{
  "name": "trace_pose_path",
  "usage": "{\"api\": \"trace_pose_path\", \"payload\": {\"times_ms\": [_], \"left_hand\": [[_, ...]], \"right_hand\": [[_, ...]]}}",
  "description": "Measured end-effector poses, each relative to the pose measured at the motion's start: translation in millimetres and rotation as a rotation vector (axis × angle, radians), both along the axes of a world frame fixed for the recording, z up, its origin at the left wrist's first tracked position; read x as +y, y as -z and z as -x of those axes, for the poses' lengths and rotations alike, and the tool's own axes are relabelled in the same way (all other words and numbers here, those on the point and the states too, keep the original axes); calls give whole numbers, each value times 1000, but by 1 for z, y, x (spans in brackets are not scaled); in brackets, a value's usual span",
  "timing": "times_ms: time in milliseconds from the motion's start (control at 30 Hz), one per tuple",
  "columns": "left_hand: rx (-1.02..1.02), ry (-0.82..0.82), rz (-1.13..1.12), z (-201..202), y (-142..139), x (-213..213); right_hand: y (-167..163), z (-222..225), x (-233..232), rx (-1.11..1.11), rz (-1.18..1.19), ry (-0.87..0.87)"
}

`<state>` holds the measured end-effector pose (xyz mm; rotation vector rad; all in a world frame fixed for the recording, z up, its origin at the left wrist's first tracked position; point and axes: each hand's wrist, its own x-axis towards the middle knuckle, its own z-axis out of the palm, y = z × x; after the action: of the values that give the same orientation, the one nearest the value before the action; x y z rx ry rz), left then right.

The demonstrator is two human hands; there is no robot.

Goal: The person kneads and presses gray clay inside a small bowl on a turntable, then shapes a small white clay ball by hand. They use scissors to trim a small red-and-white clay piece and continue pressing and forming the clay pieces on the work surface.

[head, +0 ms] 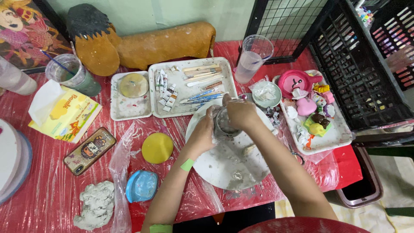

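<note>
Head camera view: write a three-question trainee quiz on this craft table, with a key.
1. True or false: both hands are on the small grey clay cup.
2. What does the cup stand over?
A. the yellow disc
B. the round white board
C. the tissue box
3. Fill in: the loose lump of grey clay lies beside a ____ lid-like dish.

Key: 1 true. 2 B. 3 blue.
</note>
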<state>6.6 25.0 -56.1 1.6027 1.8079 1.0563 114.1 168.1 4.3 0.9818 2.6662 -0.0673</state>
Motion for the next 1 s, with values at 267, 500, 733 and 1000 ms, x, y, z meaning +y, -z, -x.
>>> {"api": "trace_pose_path", "payload": {"times_ms": [267, 500, 733, 1000], "left_hand": [[30, -2, -86, -3, 2, -2], [-39, 52, -148, 1, 2, -2], [-45, 35, -146, 1, 8, -2], [-10, 30, -130, 0, 0, -1]], "right_hand": [[-4, -6, 17, 23, 225, -21], [-5, -34, 55, 299, 405, -137], [4, -27, 50, 189, 355, -43], [2, -28, 46, 256, 298, -122]]}}
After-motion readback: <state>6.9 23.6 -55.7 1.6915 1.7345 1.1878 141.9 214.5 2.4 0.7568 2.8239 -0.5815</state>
